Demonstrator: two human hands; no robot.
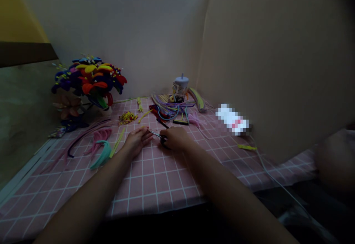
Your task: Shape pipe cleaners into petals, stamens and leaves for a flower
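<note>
My right hand [177, 138] is closed round the black handles of a pair of scissors [154, 133]. The metal blades point left, toward the fingertips of my left hand [137, 140]. Thumb and forefinger of that hand are pinched together by the blade tips; whatever they hold is too small to make out. Left of this hand lie a yellow strip [117, 142], a bent mint-green bundle of fuzzy stems [101, 155] and a pink bundle [100, 139]. Beyond the hands sits a small pile of yellow and red bits [128, 117].
A bouquet of colourful fuzzy flowers [94, 78] stands at the back left. Behind my right hand are a lidded cup [181, 88] and loose purple stems [166, 106]. A blurred-out bright phone-like object [232, 119] leans by the right panel, with a white cable [266, 170] trailing off the pink checked tablecloth [155, 184].
</note>
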